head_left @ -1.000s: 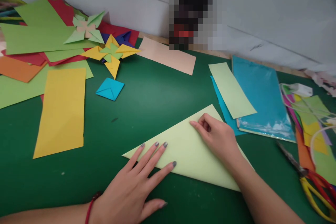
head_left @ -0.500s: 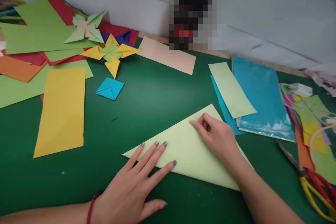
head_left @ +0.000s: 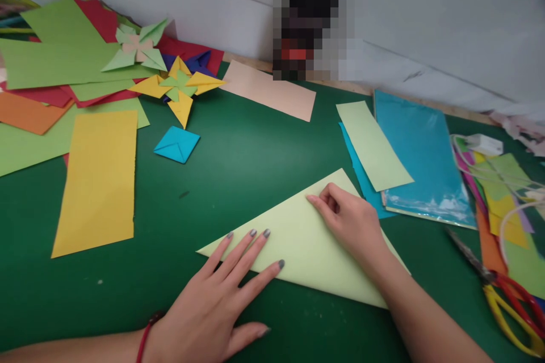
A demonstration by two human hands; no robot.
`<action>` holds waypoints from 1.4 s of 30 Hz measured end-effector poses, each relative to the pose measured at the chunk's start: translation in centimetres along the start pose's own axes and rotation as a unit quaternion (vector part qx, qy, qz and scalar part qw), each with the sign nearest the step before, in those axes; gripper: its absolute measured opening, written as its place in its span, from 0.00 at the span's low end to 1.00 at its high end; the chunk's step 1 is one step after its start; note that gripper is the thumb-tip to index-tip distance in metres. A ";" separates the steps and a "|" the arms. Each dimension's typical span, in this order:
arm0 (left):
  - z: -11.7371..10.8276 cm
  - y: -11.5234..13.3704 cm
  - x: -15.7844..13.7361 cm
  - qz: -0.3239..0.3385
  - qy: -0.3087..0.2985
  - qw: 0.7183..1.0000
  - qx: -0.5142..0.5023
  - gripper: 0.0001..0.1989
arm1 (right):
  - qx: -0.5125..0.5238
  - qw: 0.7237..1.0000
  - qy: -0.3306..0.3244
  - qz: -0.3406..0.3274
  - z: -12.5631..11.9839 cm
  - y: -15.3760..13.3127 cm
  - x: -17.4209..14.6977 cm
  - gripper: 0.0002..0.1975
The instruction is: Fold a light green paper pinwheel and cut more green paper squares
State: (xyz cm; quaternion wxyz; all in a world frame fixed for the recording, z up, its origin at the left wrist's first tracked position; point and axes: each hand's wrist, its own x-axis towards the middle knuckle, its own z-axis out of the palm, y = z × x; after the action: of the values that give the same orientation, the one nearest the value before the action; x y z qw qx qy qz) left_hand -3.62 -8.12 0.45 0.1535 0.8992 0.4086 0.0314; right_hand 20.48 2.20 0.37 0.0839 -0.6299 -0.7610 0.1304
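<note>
A pale green sheet of paper, folded into a triangle, lies flat on the green table. My left hand rests with its fingers spread, their tips on the triangle's left part and lower edge. Curled in a loose fist, my right hand presses on the paper near its top corner, with nothing visible in the fingers. The right forearm covers part of the triangle's right side. A small folded blue paper piece lies beyond the left hand, near a yellow paper strip.
Folded paper flowers and coloured sheets pile up at the back left. A pale pink strip lies by the wall. To the right are a pale green strip, a blue paper pack, scissors and a white charger.
</note>
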 end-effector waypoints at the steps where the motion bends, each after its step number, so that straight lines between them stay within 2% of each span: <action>1: 0.0 0.0 0.0 0.000 0.000 1.000 0.000 0.35 | 0.000 1.000 0.002 -0.003 0.0 0.0 0.0 0.17; 42: -0.1 0.0 0.0 -0.003 0.008 1.000 -0.002 0.34 | -0.006 1.000 -0.003 -0.003 0.0 0.0 0.0 0.17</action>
State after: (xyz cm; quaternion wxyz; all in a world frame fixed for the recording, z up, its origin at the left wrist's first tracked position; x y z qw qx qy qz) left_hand -3.61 -8.10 0.51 0.1523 0.8975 0.4121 0.0390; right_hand 20.44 2.19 0.37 0.0777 -0.6278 -0.7639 0.1274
